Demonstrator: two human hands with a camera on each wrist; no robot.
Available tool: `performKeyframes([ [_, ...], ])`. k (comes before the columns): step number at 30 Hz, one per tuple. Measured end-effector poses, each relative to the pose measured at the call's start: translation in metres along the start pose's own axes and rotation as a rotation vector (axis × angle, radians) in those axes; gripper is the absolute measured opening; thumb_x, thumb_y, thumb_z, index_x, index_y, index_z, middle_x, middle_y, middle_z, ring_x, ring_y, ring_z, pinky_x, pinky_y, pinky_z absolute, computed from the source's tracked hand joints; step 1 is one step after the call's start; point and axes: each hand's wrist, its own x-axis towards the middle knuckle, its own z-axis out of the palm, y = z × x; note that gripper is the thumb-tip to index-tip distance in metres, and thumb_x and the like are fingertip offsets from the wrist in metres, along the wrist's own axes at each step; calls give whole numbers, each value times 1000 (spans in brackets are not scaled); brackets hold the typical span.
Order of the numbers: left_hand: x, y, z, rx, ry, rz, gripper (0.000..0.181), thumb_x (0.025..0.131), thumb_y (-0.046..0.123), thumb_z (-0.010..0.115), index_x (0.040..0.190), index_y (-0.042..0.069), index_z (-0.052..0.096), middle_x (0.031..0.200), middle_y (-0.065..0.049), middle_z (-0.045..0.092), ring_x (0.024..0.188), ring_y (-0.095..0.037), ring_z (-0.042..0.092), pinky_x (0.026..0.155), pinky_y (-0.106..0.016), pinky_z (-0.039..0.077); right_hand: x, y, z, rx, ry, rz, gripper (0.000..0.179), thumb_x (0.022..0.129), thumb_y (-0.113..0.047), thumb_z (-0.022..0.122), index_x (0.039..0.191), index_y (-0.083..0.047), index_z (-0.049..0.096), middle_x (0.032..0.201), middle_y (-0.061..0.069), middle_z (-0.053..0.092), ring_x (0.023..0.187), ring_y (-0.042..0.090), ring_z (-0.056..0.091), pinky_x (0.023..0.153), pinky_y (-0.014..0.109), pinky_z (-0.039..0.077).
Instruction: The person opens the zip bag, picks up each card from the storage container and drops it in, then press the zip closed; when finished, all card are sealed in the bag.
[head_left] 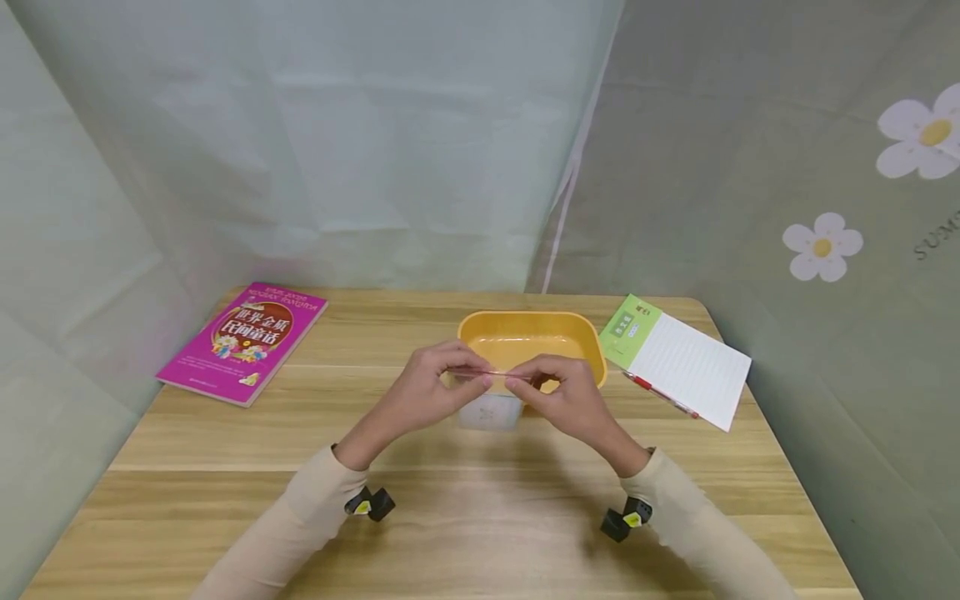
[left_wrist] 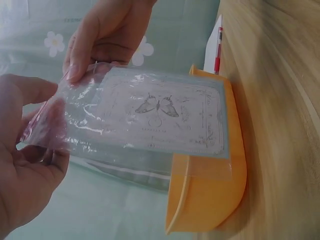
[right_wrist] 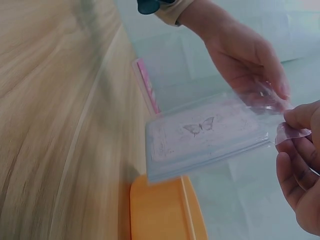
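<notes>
Both hands pinch the top edge of a clear plastic bag [left_wrist: 75,117], the left hand [head_left: 431,387] at one end and the right hand [head_left: 566,396] at the other. Inside the bag sits a pale blue-and-white packet [left_wrist: 160,112] with a butterfly drawing on its face; it hangs below the fingers. In the right wrist view the packet [right_wrist: 205,132] shows some thickness along its side. A yellow plastic basin [head_left: 532,321] stands on the table just behind the hands, partly hidden by them.
A magenta book [head_left: 243,342] lies at the table's back left. To the right is a lined notepad [head_left: 682,358] with a green header, a red-capped pen [head_left: 660,394] beside it. Fabric curtains [head_left: 375,150] surround the wooden table [head_left: 465,533].
</notes>
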Motion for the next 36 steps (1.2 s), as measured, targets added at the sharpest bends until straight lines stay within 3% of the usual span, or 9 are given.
performKeyframes([
  [10,1,-3,1,30,17,79,7,93,15,76,96,10,79,91,5,69,82,-7,65,68,-27,55,2,-1,5,14,-2,0,5,91,-14,78,96,-12,81,90,-2,77,71,10,65,65,29,57],
  [15,-3,-6,-3,18,42,35,10,92,20,77,99,13,79,93,6,70,84,-6,68,73,-28,58,5,-3,5,13,-13,-3,6,93,-15,77,96,-12,81,91,-3,77,73,11,66,67,32,59],
  [22,-10,-10,-20,65,68,6,11,94,18,76,103,13,78,99,6,72,84,-7,65,78,-28,57,11,-5,9,12,-22,8,11,92,-18,78,97,-8,80,92,-2,77,75,10,68,70,36,61],
  [27,-16,-17,-32,60,92,6,10,96,14,73,104,12,78,99,4,73,86,-11,66,78,-27,58,19,-4,18,30,-37,24,10,91,-16,79,97,-7,80,91,-1,77,75,11,69,70,32,60],
  [36,-24,-32,-48,83,176,-53,9,93,14,75,100,11,80,95,3,74,81,-10,68,73,-24,58,39,0,37,79,-76,74,13,92,-20,78,99,-9,80,92,-1,77,73,11,69,67,28,58],
])
